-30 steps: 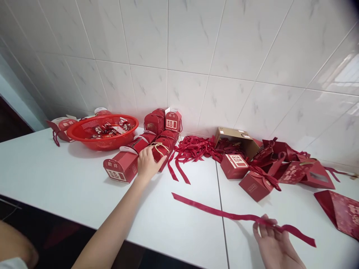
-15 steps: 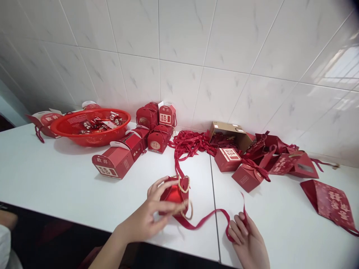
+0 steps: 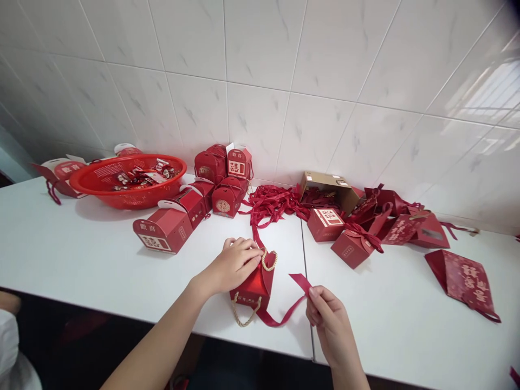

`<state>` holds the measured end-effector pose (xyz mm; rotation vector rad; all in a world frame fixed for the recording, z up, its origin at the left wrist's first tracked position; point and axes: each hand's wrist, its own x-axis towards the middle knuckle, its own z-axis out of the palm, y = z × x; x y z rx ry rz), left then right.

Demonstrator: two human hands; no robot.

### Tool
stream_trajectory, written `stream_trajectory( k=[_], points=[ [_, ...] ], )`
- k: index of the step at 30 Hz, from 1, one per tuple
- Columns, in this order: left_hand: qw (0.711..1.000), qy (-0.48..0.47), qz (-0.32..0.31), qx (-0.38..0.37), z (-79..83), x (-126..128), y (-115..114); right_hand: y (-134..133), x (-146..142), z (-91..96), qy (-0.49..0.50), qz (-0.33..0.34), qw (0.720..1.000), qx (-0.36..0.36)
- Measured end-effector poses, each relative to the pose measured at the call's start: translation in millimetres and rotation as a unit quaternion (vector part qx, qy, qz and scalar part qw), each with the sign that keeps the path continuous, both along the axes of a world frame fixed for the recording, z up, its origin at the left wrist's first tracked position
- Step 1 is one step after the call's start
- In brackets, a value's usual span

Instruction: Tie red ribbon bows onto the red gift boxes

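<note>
My left hand (image 3: pixel 234 264) rests closed on top of a small red gift box (image 3: pixel 252 287) with gold rope handles, near the front edge of the white table (image 3: pixel 81 260). My right hand (image 3: pixel 328 317) pinches the end of a red ribbon (image 3: pixel 289 310) that loops down and under the box's right side. The box stands upright between my two hands.
A red basket (image 3: pixel 129 182) of wrapped sweets stands at the back left. Several closed red boxes (image 3: pixel 190 203) lie beside it. A pile of red ribbons (image 3: pixel 271 201), a cardboard box (image 3: pixel 330 188), more red boxes (image 3: pixel 352 246) and a flat red bag (image 3: pixel 463 279) lie to the right.
My left hand picked a gift box from the back group and brought it to the table's front. My right hand drew the ribbon in beside the box and now pinches its end.
</note>
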<state>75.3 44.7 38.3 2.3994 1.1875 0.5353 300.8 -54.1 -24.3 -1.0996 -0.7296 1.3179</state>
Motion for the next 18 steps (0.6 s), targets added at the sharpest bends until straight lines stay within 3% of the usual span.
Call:
stream_trajectory(
  k=[7, 18],
  points=[
    [0.986, -0.134, 0.103, -0.004, -12.7, 3.0, 2.1, 14.9, -15.9, 14.3, -0.042, 0.022, 0.998, 0.032],
    [0.991, -0.12, 0.049, -0.01, -19.2, 5.2, -15.7, 28.8, -25.6, 15.9, -0.104, 0.057, 0.993, 0.022]
  ],
)
